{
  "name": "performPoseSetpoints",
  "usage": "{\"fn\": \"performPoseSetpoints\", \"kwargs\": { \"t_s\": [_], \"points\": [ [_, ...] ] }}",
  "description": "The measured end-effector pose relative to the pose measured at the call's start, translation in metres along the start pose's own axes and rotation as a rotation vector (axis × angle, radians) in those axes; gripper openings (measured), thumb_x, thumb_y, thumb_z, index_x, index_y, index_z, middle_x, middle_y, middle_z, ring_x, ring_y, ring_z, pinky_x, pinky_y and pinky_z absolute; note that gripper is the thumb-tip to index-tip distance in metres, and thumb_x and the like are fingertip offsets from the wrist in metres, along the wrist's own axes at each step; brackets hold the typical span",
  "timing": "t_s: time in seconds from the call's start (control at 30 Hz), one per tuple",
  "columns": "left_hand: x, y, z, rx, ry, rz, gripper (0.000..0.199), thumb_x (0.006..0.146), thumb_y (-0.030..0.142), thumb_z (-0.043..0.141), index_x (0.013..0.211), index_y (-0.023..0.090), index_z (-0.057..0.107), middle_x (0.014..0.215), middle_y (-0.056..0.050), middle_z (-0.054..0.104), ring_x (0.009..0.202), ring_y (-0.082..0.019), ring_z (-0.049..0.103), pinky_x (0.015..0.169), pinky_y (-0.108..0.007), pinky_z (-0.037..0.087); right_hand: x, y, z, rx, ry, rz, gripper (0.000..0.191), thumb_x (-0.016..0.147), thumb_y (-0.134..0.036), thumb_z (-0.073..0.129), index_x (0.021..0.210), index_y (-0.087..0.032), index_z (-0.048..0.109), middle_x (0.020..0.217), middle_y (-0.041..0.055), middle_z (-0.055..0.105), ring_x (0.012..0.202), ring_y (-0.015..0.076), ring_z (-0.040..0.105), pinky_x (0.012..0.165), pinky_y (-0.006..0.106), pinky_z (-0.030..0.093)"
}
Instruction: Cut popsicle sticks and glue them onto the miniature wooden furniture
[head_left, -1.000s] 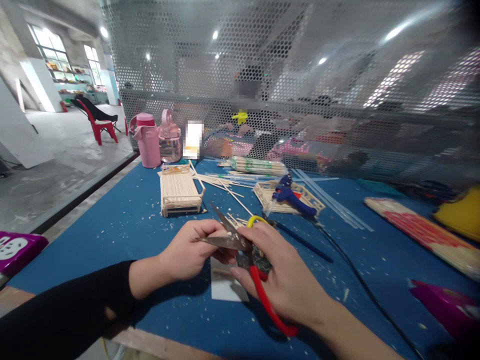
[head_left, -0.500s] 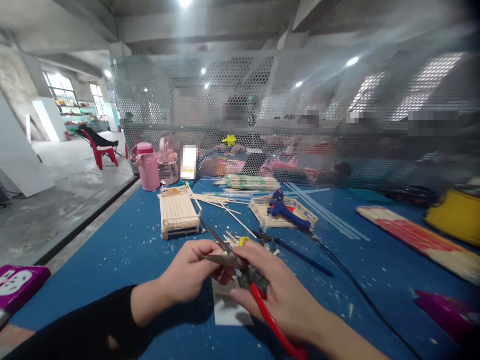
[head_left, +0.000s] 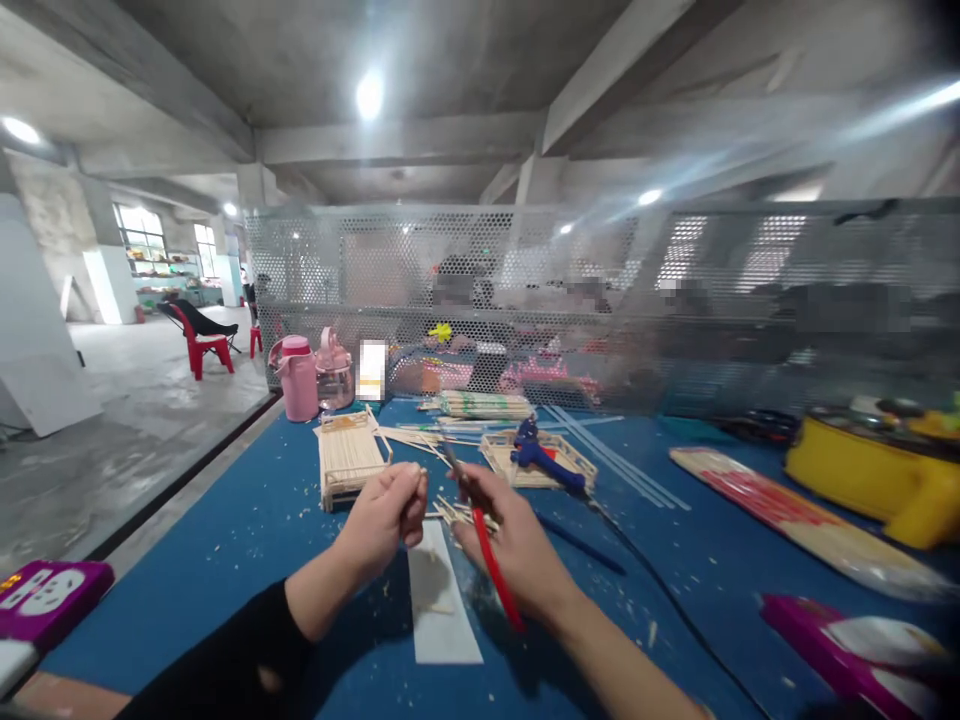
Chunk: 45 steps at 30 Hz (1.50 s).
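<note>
My left hand [head_left: 386, 515] is closed, its thumb and fingers pinched together; a tiny pale tip shows at the fingertips, too small to name. Just to its right, my right hand [head_left: 514, 535] grips red-handled scissors [head_left: 487, 565], blades pointing up and away from me. Below both hands lies a white strip of card [head_left: 446, 635] with a short piece of stick [head_left: 435, 606] on it. Cut wooden sticks [head_left: 450, 510] are heaped behind my right hand. Beyond my left hand stands a small bed-like model built of sticks [head_left: 349, 460].
A blue glue gun [head_left: 551, 465] rests on a stick-built tray [head_left: 495, 465], its cord trailing right. A blue-handled tool [head_left: 581, 542], clear glue sticks [head_left: 630, 460] and bagged sticks [head_left: 780, 510] lie rightward. Pink bottle [head_left: 300, 385] stands far left; purple power strip [head_left: 56, 600] near left.
The scissors have come away from my left fingertips, and my hands have moved apart. The blades, spread before, now look closed together. My view has tilted up.
</note>
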<state>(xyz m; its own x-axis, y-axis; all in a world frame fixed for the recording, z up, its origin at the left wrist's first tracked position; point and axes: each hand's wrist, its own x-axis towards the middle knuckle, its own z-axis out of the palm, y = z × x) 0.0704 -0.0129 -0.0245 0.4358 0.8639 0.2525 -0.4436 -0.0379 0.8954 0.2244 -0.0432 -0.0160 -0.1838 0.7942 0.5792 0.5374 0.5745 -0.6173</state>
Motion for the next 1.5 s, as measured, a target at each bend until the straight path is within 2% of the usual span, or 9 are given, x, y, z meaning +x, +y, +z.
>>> {"fn": "performPoseSetpoints", "kwargs": {
  "t_s": [0.1,0.2,0.3,0.5,0.7,0.9,1.03,1.3,1.5],
  "points": [
    [-0.006,-0.006,-0.006,0.036,0.026,0.032,0.050,0.071,0.062,0.063,0.063,0.017,0.044,0.043,0.010,0.033,0.036,-0.003,0.027,0.037,-0.016,0.028,-0.012,0.001,0.011,-0.032,-0.073,-0.012,0.036,0.067,-0.017,0.058,0.104,-0.017,0.058,0.096,0.0076,0.061,0.086,0.0207,0.057,0.078,0.037,0.048],
    [-0.010,-0.006,-0.008,0.060,0.048,0.060,0.049,0.071,0.061,0.064,0.066,0.016,0.047,0.048,0.008,0.040,0.039,-0.004,0.034,0.038,-0.016,0.032,-0.016,-0.004,0.015,-0.037,-0.116,-0.020,0.034,0.073,-0.029,0.061,0.104,-0.015,0.057,0.094,0.0082,0.059,0.083,0.0207,0.056,0.076,0.037,0.047],
    [-0.013,-0.003,-0.006,0.102,0.047,0.092,0.047,0.072,0.060,0.064,0.069,0.015,0.050,0.052,0.007,0.042,0.043,-0.005,0.037,0.040,-0.016,0.036,-0.016,-0.008,0.016,-0.032,-0.099,-0.044,0.035,0.075,-0.033,0.062,0.104,-0.015,0.056,0.092,0.0073,0.057,0.082,0.0200,0.054,0.075,0.036,0.046],
    [-0.019,0.000,-0.003,0.241,0.049,0.173,0.047,0.077,0.061,0.057,0.068,0.016,0.051,0.056,0.006,0.040,0.047,-0.007,0.040,0.044,-0.018,0.040,-0.018,-0.010,0.018,-0.027,-0.060,-0.086,0.035,0.075,-0.031,0.063,0.106,-0.017,0.054,0.091,0.0062,0.056,0.081,0.0191,0.054,0.073,0.035,0.046],
    [-0.023,0.001,-0.003,0.432,0.059,0.272,0.043,0.084,0.057,0.051,0.074,0.015,0.057,0.060,0.003,0.049,0.050,-0.009,0.047,0.051,-0.021,0.040,-0.020,-0.010,0.020,-0.009,-0.032,-0.119,0.038,0.078,-0.038,0.063,0.108,-0.018,0.055,0.090,0.0064,0.057,0.079,0.0187,0.053,0.071,0.033,0.046],
    [-0.025,0.003,-0.001,0.553,0.044,0.341,0.042,0.089,0.052,0.045,0.074,0.015,0.059,0.064,0.000,0.053,0.055,-0.010,0.049,0.054,-0.021,0.040,-0.022,-0.015,0.017,0.002,-0.017,-0.129,0.036,0.082,-0.051,0.056,0.095,-0.018,0.059,0.079,0.0035,0.055,0.068,0.0161,0.048,0.062,0.029,0.043],
    [-0.026,0.004,-0.004,0.646,0.041,0.401,0.040,0.092,0.047,0.042,0.075,0.015,0.061,0.063,0.000,0.052,0.055,-0.010,0.047,0.054,-0.021,0.038,-0.023,-0.018,0.016,-0.034,-0.011,-0.127,0.039,0.083,-0.054,0.053,0.095,-0.017,0.059,0.075,0.0030,0.054,0.066,0.0158,0.046,0.060,0.029,0.042],
    [-0.027,0.002,-0.004,0.635,0.109,0.378,0.039,0.091,0.048,0.045,0.071,0.017,0.057,0.059,0.001,0.049,0.053,-0.010,0.045,0.052,-0.022,0.036,-0.024,-0.014,0.022,0.006,-0.005,-0.126,0.033,0.083,-0.049,0.056,0.097,-0.020,0.061,0.085,0.0049,0.064,0.072,0.0166,0.055,0.064,0.029,0.045],
    [-0.027,0.000,-0.004,0.618,0.118,0.371,0.039,0.091,0.048,0.043,0.072,0.017,0.057,0.059,0.002,0.048,0.054,-0.011,0.046,0.055,-0.022,0.037,-0.024,-0.011,0.024,-0.023,0.011,-0.123,0.032,0.085,-0.050,0.053,0.090,-0.019,0.060,0.081,0.0045,0.064,0.069,0.0159,0.056,0.061,0.028,0.045]
  ]
}}
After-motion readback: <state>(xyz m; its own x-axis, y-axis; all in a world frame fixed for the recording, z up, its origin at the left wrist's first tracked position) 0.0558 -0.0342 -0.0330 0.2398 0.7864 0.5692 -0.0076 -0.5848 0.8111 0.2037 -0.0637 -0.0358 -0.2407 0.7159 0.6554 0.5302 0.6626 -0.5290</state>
